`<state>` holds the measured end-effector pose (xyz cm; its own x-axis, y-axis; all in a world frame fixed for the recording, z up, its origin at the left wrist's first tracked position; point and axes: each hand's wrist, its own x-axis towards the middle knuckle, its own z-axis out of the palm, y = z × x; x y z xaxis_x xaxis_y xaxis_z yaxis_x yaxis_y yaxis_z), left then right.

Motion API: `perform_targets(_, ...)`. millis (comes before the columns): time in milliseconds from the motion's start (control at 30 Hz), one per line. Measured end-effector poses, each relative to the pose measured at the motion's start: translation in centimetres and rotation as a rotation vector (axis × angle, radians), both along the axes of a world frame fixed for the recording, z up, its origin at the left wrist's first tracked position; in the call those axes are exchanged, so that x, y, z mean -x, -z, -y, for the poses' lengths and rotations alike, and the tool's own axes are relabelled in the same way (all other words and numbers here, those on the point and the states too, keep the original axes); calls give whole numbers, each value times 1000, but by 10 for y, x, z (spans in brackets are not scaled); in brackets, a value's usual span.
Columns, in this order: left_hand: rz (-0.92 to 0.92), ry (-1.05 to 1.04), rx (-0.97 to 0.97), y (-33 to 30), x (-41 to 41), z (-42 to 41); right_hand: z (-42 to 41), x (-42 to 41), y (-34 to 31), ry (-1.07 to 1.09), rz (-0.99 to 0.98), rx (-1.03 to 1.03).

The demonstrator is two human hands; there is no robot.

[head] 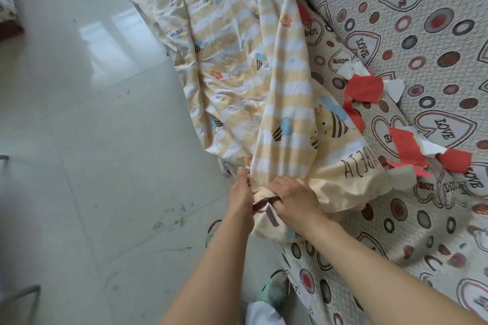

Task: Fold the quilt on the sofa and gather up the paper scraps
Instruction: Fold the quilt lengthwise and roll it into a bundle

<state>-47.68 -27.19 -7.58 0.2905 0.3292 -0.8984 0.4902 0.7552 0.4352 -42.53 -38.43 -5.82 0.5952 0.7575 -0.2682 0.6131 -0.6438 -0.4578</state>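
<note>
Quilt [237, 60], yellow-and-white striped with bees and flowers, draped off the sofa [422, 34] edge and trailing down to the floor [92, 140]; near corner bunched and lifted just off the sofa front. Left hand [240, 192] pressed against the corner's left side, fingers fairly straight along the fabric; thumb side hidden, so the grip cannot be told for sure. Right hand [295, 198] curled over the bunched corner, fingers tucked into the fold, holding it firmly. Paper scraps [369, 90], red and white, scattered on the sofa cover just right of the quilt's edge, some touching it, a second cluster [412, 150] nearer the corner. Sofa cover printed with hearts, "LOVE" lettering and rings. Pale tiled floor to the left, speckled with small bits of debris. Green slipper [274, 290] below, beside the sofa front.
</note>
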Motion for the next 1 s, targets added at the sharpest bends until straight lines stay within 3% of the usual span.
perform_targets(100,-197,-17,-25,38,26,22,-1,4,14,-87,-113,162)
perform_targets(200,-295,-106,183,57,46,52,5,13,32,-122,-166,238)
perform_targets(333,-194,-260,433,72,52,73,16,20,47,-85,-186,231)
perform_targets(500,-4,-673,607,87,44,63,21,22,56,-70,-157,220)
perform_targets(633,43,-790,508,76,47,52,20,30,58,59,-136,110)
perform_targets(700,23,-777,290,64,52,45,19,35,55,213,-162,32)
perform_targets(833,41,-448,-67,24,67,41,18,45,39,390,-141,-166)
perform_targets(1000,18,-280,-225,-14,77,41,10,60,-3,263,38,-414)
